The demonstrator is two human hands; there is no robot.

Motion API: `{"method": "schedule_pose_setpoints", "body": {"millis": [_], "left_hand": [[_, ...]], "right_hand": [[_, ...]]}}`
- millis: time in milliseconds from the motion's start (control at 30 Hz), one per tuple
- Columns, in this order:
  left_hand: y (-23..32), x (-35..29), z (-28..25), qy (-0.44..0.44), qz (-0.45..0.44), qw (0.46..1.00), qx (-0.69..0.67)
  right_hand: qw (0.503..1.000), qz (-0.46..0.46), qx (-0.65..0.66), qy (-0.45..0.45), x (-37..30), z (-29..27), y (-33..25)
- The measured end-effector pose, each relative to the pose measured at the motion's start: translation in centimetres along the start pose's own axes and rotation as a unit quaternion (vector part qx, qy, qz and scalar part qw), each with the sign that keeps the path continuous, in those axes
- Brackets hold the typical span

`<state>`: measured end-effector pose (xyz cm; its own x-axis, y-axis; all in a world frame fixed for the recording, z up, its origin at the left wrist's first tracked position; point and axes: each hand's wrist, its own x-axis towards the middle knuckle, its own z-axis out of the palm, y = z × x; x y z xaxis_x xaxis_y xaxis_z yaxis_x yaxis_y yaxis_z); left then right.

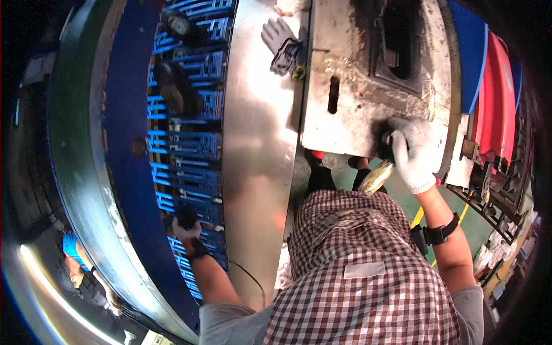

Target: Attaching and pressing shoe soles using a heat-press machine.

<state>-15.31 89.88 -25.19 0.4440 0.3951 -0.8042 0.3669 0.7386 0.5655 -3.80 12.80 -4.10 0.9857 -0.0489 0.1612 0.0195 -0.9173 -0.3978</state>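
Observation:
My right hand [411, 152], in a white glove, is closed at the near edge of a stained metal worktop [333, 129]. Out of its grip sticks a pale yellowish, wrapped-looking handle [376, 177]; the tool's other end looks dark and is partly hidden by the fingers. To the left, my left hand [187, 229] reaches over a rack of blue slotted holders [192, 144]. It also wears a light glove and seems closed around a small dark object [187, 215], whose kind I cannot make out. Farther along the rack lies a dark shoe [178, 89].
A smooth metal ledge [253, 115] runs between rack and worktop, with a grey glove [280, 43] at its far end. The worktop has a dark rectangular opening [398, 43]. At the right stands a red panel [495, 103]. Another person [75, 256] is at the far left.

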Motion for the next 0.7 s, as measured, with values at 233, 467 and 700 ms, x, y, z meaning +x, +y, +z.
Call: {"method": "schedule_pose_setpoints", "body": {"millis": [233,467,700], "left_hand": [[-11.4,-18.9,15.8,-0.054,-0.062,0.994,-0.075],[-17.0,-27.8,35.8,-0.427,-0.149,0.887,0.096],[-18.5,-33.2,50.4,-0.485,0.263,0.711,0.437]], "right_hand": [[0.995,-0.036,0.051,0.080,0.1,-0.3,-0.1],[0.882,0.007,0.428,-0.195,0.9,-0.6,-5.7],[0.760,0.119,0.637,0.044,5.4,-3.1,-1.1]]}}
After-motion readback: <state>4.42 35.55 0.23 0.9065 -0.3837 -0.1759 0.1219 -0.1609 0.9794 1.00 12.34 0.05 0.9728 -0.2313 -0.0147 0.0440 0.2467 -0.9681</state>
